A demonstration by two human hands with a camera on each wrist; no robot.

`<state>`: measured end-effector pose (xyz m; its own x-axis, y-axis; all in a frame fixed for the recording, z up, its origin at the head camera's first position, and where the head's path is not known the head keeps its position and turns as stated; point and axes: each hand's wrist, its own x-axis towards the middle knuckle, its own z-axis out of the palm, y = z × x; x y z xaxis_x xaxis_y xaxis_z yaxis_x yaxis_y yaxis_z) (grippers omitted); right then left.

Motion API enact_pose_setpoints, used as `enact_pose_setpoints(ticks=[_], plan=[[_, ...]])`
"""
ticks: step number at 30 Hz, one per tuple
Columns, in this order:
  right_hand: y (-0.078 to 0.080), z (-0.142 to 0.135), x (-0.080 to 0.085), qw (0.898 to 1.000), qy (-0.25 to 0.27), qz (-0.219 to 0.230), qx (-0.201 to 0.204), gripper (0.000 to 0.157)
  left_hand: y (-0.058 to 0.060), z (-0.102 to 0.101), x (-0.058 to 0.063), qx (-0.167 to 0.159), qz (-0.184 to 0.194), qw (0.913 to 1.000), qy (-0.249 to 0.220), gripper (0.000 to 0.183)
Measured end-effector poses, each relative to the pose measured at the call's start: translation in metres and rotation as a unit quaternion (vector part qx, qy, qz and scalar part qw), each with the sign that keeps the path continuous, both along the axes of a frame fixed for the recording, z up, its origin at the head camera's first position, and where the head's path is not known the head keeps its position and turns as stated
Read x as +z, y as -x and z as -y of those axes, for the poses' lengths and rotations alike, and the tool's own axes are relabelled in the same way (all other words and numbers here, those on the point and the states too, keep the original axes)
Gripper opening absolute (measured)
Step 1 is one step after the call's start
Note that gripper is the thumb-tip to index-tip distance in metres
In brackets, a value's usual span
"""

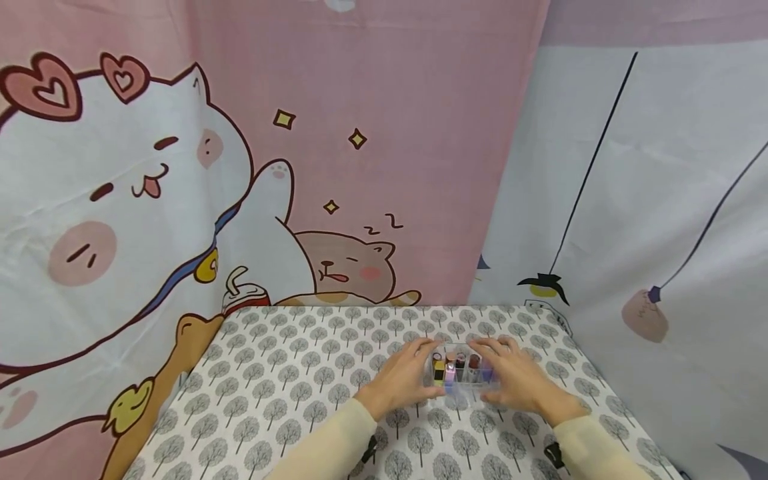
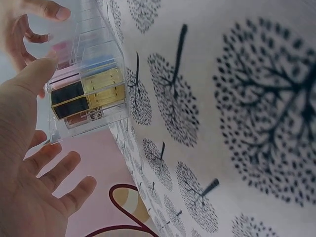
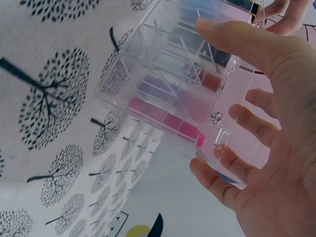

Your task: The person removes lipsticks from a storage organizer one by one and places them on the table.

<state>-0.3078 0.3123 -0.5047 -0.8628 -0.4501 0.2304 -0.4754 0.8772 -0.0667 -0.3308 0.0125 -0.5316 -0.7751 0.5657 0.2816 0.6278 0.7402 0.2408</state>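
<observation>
A clear plastic cosmetics organizer (image 1: 465,385) with several compartments sits upright at the tablecloth, lipstick-like tubes standing inside. My left hand (image 1: 408,375) holds its left side, thumb at the front and fingers toward the back. On the opposite side, my right hand (image 1: 513,375) grips it the same way. The left wrist view shows a black-and-gold tube (image 2: 89,94) in the end compartment, close to the left thumb. A bright pink tube (image 3: 165,121) lies along the other end in the right wrist view, beneath the right hand's spread fingers.
The table wears a white cloth (image 1: 264,393) printed with grey trees. Behind it hangs a pink curtain (image 1: 420,167) with cartoon cats, and a pale curtain (image 1: 600,220) covers the right side. The table's far edge meets the curtains.
</observation>
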Motion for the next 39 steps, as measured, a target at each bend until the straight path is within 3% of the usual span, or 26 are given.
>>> enact_pose_setpoints(ticks=[6, 16, 31, 39], plan=[[0.0, 0.011, 0.0, 1.0, 0.012, 0.001, 0.013, 0.112, -0.001, 0.015, -0.003, 0.007, 0.004, 0.9998, -0.019, 0.099], [-0.002, 0.022, 0.0, 0.998, 0.052, 0.01, 0.039, 0.115, -0.007, 0.04, 0.002, 0.005, 0.004, 0.9995, -0.031, 0.1], [-0.003, 0.039, -0.013, 0.992, 0.103, 0.051, 0.05, 0.111, -0.013, 0.074, 0.0, 0.019, 0.04, 0.9983, -0.037, 0.103], [-0.001, 0.046, -0.015, 0.988, 0.119, 0.09, 0.046, 0.114, -0.016, 0.089, 0.002, 0.018, 0.035, 0.9987, -0.032, 0.101]])
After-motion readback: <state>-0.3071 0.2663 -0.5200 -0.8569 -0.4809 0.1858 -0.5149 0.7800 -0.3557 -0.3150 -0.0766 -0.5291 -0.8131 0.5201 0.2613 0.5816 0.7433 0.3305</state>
